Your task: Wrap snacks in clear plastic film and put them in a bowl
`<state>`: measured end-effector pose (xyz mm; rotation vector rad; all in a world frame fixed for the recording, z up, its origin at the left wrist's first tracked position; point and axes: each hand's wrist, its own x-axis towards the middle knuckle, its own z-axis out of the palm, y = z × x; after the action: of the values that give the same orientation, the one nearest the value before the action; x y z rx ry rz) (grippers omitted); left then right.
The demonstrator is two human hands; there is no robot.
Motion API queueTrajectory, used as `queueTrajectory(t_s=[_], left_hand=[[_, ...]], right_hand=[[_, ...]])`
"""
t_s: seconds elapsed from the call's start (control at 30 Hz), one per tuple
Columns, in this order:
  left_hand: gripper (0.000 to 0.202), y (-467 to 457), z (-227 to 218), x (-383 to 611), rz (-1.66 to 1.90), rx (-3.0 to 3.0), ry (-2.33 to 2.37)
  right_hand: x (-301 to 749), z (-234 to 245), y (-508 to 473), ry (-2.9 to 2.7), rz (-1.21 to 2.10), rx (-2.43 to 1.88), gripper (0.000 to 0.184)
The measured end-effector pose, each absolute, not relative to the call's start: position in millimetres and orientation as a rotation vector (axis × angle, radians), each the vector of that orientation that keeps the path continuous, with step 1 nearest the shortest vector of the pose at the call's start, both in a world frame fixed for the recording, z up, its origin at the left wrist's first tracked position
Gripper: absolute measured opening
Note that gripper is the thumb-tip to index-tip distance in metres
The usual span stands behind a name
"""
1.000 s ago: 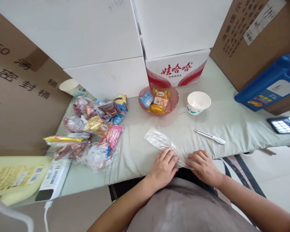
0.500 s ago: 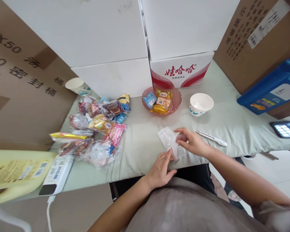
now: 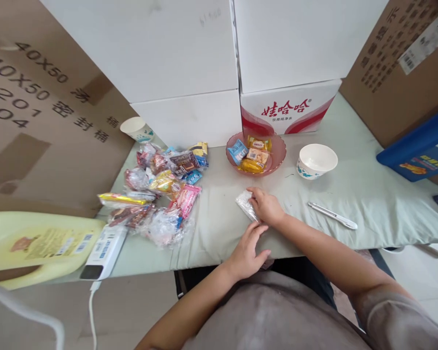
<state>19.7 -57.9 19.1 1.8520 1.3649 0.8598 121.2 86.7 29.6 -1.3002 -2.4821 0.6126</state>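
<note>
A clear plastic bag (image 3: 246, 204), folded into a narrow strip, lies flat on the cloth-covered table near its front edge. My right hand (image 3: 267, 208) bends over the bag's right side, its fingers closed on the plastic and covering part of it. At the lower end of the bag is my left hand (image 3: 248, 253), fingers stretched out with the thumb spread apart, fingertips touching or nearly touching the plastic. Behind the hands stands a pink glass bowl (image 3: 279, 158) with several wrapped snacks (image 3: 257, 154) in it.
Several packaged snacks (image 3: 164, 184) are heaped on the left, by a power strip (image 3: 105, 250) and a yellow jug (image 3: 40, 248). To the right are a paper bowl (image 3: 317, 160) and a white utility knife (image 3: 332, 215). White cartons (image 3: 190, 48) wall off the back; a blue bottle (image 3: 416, 150) stands far right.
The bag has gone from spread out to folded narrower. My right hand has moved left and down onto it, while my left hand remains by its lower end. The camera view has shifted left.
</note>
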Motion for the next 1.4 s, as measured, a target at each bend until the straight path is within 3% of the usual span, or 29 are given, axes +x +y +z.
queueTrajectory(t_s=[0.27, 0.5, 0.67, 0.8, 0.87, 0.93, 1.07, 1.27, 1.4], left_hand=[[0.016, -28, 36, -2, 1.220, 1.869, 1.730], [0.009, 17, 24, -12, 0.785, 2.220, 1.909], [0.009, 15, 19, -11, 0.754, 2.242, 1.921], [0.025, 13, 19, -12, 0.713, 2.292, 1.902], [0.031, 12, 19, -12, 0.652, 2.350, 1.838], [0.031, 10, 20, -10, 0.602, 2.406, 1.748], [0.033, 6, 23, -8, 0.547, 2.488, 1.487], [0.041, 6, 28, -10, 0.505, 2.472, 1.303], [0.053, 6, 29, -11, 0.518, 2.425, 1.306]], right_hand=[[105, 21, 84, -2.640, 0.410, -1.362, 0.040], [132, 29, 93, -2.664, 0.265, -1.398, 0.035], [180, 38, 97, -2.556, 0.083, -1.429, 0.034], [193, 29, 57, -2.815, 0.113, -0.716, 0.063], [194, 19, 26, -2.883, 0.124, -0.615, 0.079], [196, 8, -5, -2.876, 0.086, -0.692, 0.083], [209, -1, -43, -2.809, 0.016, -0.709, 0.061], [221, 19, -32, -2.669, 0.246, -0.664, 0.025], [219, 25, -25, -2.604, 0.246, -0.680, 0.023]])
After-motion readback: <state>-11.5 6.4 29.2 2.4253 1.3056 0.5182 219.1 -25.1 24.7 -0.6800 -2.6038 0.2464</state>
